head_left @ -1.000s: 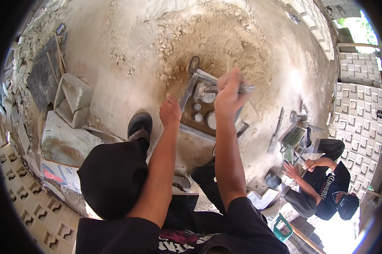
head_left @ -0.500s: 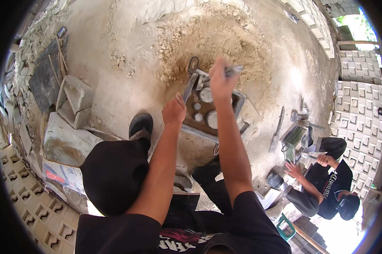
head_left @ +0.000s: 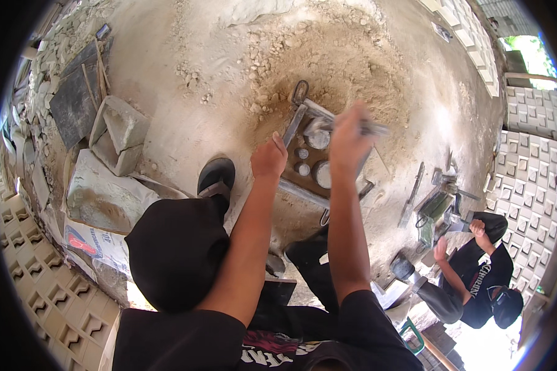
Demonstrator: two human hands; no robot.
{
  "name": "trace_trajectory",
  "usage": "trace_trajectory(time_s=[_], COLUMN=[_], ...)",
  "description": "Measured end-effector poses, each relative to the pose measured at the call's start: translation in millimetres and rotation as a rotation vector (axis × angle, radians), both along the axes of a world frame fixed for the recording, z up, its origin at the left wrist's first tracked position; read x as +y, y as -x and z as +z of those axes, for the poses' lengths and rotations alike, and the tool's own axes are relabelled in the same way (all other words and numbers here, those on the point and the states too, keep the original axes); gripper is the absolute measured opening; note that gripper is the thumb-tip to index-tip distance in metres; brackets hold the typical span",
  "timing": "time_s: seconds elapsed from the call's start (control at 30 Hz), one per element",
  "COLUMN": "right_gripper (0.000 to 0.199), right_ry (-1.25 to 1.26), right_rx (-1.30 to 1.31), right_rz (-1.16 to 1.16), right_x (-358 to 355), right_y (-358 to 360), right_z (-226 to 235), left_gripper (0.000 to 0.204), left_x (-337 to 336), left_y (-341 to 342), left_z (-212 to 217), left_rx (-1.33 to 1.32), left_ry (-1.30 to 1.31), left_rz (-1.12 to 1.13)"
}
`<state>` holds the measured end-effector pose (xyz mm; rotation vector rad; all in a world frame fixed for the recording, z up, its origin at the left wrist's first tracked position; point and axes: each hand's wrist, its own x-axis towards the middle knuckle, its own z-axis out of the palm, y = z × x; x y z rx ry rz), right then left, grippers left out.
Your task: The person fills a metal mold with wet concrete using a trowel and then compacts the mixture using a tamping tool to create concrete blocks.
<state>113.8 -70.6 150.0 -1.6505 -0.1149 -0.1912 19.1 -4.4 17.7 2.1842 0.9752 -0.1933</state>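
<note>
A rectangular moulding frame (head_left: 304, 193) lies on the ground before me, packed with brown sand. Several round, pale discs of two sizes sit in it, among them a large disc (head_left: 322, 174) and a small disc (head_left: 302, 169). My left hand (head_left: 269, 157) is closed on the frame's left side, below the corner with a wire loop handle (head_left: 300, 93). Over the frame's right part, my right hand (head_left: 349, 143) grips a grey tool (head_left: 375, 128), blurred by motion, its kind unclear. My right hand and forearm hide much of the frame's right side.
Loose sand and lumps (head_left: 346, 55) lie beyond the frame. To the left are a concrete block (head_left: 121, 133), a dark board (head_left: 74, 96) and a printed sack (head_left: 96, 244). At right a co-worker (head_left: 485, 278) sits by another frame (head_left: 436, 207); patterned blocks (head_left: 528, 167) are stacked behind.
My right hand has come nearer to me with the tool, lower over the frame. My left hand keeps its place on the frame. The whole view has shifted slightly. The co-worker's hand has lifted.
</note>
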Motion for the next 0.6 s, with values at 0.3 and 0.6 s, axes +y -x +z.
trace_trajectory(time_s=[0.3, 0.6], right_gripper=[0.043, 0.044], right_ry=[0.027, 0.065], right_rx=[-0.021, -0.18], right_rz=[-0.031, 0.009], right_x=[13, -7], right_y=[12, 24], right_z=[35, 8], left_gripper=[0.057, 0.059], left_x=[0, 2], left_y=[2, 1], left_z=[-1, 4], left_rx=[-0.021, 0.014], left_ry=[0.008, 0.064], left_rz=[0.033, 0.048])
